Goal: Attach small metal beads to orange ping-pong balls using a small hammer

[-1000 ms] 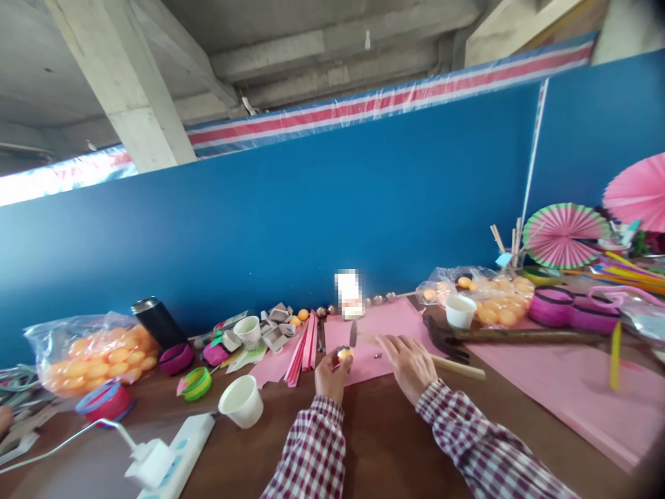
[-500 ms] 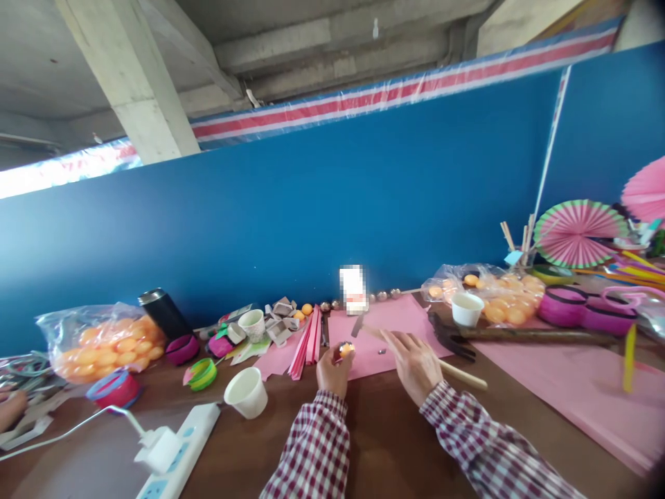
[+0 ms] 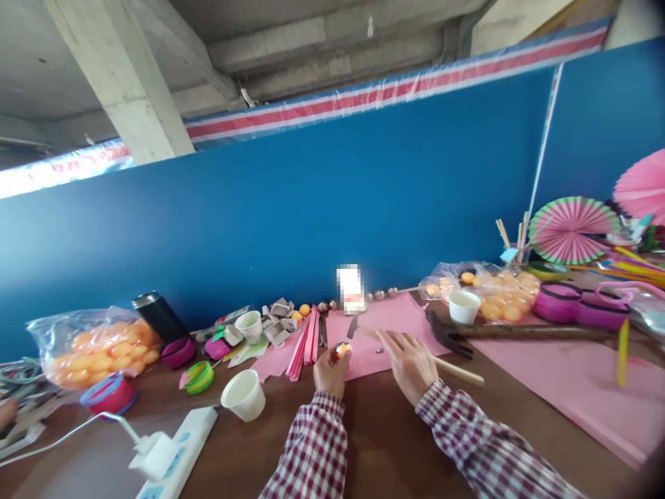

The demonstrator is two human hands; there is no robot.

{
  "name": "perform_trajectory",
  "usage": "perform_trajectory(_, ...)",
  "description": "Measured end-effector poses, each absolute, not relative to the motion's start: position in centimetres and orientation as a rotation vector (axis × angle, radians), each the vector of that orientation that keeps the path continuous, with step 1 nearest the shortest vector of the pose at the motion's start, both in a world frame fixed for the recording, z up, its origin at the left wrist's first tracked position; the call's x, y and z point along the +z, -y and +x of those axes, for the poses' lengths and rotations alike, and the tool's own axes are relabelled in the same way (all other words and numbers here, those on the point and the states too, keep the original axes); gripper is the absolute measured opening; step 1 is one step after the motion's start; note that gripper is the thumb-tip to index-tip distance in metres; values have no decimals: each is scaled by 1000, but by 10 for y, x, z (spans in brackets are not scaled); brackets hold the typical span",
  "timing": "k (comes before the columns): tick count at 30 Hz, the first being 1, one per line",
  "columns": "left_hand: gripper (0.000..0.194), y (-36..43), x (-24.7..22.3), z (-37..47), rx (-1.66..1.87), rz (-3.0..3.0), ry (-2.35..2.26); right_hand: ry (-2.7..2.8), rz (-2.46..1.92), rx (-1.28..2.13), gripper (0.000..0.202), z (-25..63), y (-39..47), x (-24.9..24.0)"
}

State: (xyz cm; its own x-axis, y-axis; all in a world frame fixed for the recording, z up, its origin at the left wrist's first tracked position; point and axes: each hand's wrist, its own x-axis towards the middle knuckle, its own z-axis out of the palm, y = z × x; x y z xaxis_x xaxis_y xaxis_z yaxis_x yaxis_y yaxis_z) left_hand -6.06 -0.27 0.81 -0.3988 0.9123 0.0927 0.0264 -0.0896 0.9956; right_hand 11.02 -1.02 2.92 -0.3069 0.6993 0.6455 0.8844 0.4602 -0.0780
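Observation:
My left hand (image 3: 330,374) is closed round a small ball (image 3: 343,350), orange with shiny dark patches, at the front edge of a pink sheet (image 3: 397,315). To its right, my right hand (image 3: 412,364) grips a light wooden stick (image 3: 460,371) that passes under the palm. The stick's far end points up and left over the sheet, close to a small dark blade-like piece (image 3: 352,326). A tiny dark piece (image 3: 379,351) lies on the sheet between my hands. Several shiny balls (image 3: 379,295) stand in a row behind the sheet.
White paper cups (image 3: 243,395) stand left and right. A hammer (image 3: 519,333) lies at right by bagged orange balls (image 3: 501,298). Another bag of balls (image 3: 111,350), a black flask (image 3: 158,315) and a power strip (image 3: 192,443) are at left. Part of another person's hand (image 3: 7,414) shows at far left.
The whole view has shifted slightly, so things sit a little further left. Both hands keep nearly the same pose. The other person's hand at far left shows less.

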Motion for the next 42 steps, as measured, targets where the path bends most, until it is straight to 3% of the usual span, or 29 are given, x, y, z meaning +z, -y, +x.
perform_trajectory(15, 44, -7, -10, -65, 1603, 1011, -1417, 2180, -1316, -320, 41, 111, 7, 27)
perform_trajectory(27, 43, -3, -15, -49, 1649, 1291, -1443, 2075, -1938, -65, 39, 151, -31, 21)
perform_trajectory(33, 41, -3, -18, -44, 1634, 1328, -1431, 2097, -1632, -210, 39, 136, -28, 16)
perform_trajectory(37, 41, -3, -18, -43, 1644, 1306, -1375, 2271, -1373, -128, 33, 123, -30, 9)
perform_trajectory(42, 41, 0, -13, -41, 1617, 1369, -1403, 2332, -1346, -24, 27, 123, -35, 2)
